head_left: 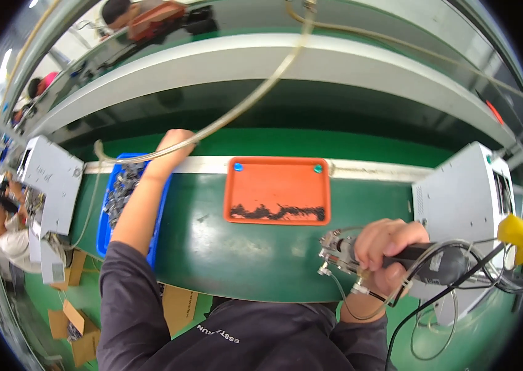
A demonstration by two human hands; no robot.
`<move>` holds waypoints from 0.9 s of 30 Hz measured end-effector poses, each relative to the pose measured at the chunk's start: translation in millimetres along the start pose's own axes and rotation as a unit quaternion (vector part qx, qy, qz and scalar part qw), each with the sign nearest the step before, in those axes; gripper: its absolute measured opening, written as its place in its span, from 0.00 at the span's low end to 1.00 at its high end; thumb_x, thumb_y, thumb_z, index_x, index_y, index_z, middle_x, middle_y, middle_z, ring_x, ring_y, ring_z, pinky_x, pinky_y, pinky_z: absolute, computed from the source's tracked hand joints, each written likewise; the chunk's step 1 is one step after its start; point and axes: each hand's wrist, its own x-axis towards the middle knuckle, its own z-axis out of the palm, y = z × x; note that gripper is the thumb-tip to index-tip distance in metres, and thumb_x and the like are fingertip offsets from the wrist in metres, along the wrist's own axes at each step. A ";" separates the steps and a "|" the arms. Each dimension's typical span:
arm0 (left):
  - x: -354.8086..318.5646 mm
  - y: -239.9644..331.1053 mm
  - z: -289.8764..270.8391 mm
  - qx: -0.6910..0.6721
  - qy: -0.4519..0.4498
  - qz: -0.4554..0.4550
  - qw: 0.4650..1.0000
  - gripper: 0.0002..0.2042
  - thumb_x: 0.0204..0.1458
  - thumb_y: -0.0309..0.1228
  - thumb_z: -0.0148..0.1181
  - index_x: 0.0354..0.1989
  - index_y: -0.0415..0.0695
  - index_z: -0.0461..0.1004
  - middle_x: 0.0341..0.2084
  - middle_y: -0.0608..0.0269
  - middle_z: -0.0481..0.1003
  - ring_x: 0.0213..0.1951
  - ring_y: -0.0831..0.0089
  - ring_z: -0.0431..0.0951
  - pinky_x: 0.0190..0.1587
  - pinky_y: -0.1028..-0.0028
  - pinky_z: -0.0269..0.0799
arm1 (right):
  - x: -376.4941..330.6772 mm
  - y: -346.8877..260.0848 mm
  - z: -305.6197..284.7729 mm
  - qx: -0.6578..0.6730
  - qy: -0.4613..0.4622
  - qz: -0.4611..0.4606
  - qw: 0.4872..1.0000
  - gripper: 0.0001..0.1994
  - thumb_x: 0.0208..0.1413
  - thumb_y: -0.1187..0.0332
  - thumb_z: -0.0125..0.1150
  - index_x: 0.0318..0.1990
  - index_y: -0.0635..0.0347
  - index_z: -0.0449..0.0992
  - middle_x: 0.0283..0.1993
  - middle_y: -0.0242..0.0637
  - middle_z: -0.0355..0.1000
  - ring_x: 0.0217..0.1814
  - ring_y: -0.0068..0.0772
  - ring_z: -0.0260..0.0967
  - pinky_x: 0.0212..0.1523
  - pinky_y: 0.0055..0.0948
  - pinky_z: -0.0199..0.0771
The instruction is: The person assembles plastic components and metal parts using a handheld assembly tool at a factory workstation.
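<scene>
Right fingers wrapped round a dark, rounded tool with silvery metal head, left fingers' grip unclear.

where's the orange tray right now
In the head view, the orange tray sits near the centre, between the blue bin at left and the tool in the right hand.
</scene>
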 end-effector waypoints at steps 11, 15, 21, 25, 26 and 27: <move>-101.4 204.1 -37.7 -0.313 0.169 0.233 0.905 0.05 0.47 0.26 0.71 0.32 0.42 0.81 0.32 0.63 0.81 0.36 0.65 0.82 0.41 0.66 0.76 | 11.7 -6.8 -23.4 0.012 -0.144 0.046 0.988 0.17 0.56 0.64 0.74 0.45 0.60 0.70 0.23 0.33 0.70 0.20 0.31 0.68 0.20 0.29 0.67; -123.4 240.3 6.4 -0.311 0.105 0.339 0.882 0.07 0.44 0.28 0.72 0.32 0.45 0.80 0.35 0.66 0.79 0.38 0.67 0.79 0.40 0.67 0.74 | 7.4 -5.8 -27.7 -0.026 -0.143 0.035 0.989 0.16 0.60 0.60 0.70 0.44 0.58 0.68 0.23 0.29 0.70 0.19 0.30 0.69 0.20 0.29 0.69; -141.4 241.8 26.5 -0.312 0.009 0.363 0.878 0.08 0.47 0.30 0.72 0.35 0.44 0.82 0.41 0.66 0.80 0.40 0.66 0.78 0.43 0.66 0.77 | 8.7 -1.1 -23.2 -0.032 -0.189 0.051 0.980 0.17 0.60 0.60 0.71 0.44 0.58 0.69 0.23 0.30 0.70 0.20 0.31 0.71 0.20 0.29 0.70; -141.9 239.4 31.9 -0.343 -0.006 0.340 0.875 0.09 0.49 0.31 0.70 0.38 0.45 0.84 0.44 0.66 0.81 0.43 0.65 0.78 0.47 0.64 0.78 | 8.5 4.8 -23.4 -0.002 -0.210 0.068 0.975 0.18 0.58 0.60 0.73 0.44 0.60 0.71 0.24 0.33 0.72 0.20 0.32 0.71 0.20 0.29 0.71; -141.3 240.0 32.9 -0.346 -0.005 0.340 0.875 0.09 0.49 0.31 0.70 0.38 0.45 0.84 0.44 0.66 0.81 0.43 0.65 0.78 0.47 0.64 0.78 | 8.5 6.7 -21.9 0.003 -0.208 0.063 0.976 0.18 0.58 0.59 0.73 0.44 0.61 0.71 0.23 0.33 0.71 0.20 0.32 0.71 0.20 0.30 0.71; -140.1 240.6 33.8 -0.347 -0.003 0.341 0.874 0.09 0.49 0.31 0.70 0.38 0.44 0.84 0.45 0.65 0.81 0.43 0.66 0.78 0.47 0.64 0.78 | 9.0 6.6 -22.0 0.002 -0.208 0.065 0.976 0.18 0.58 0.59 0.73 0.44 0.61 0.71 0.23 0.33 0.71 0.20 0.32 0.71 0.20 0.30 0.71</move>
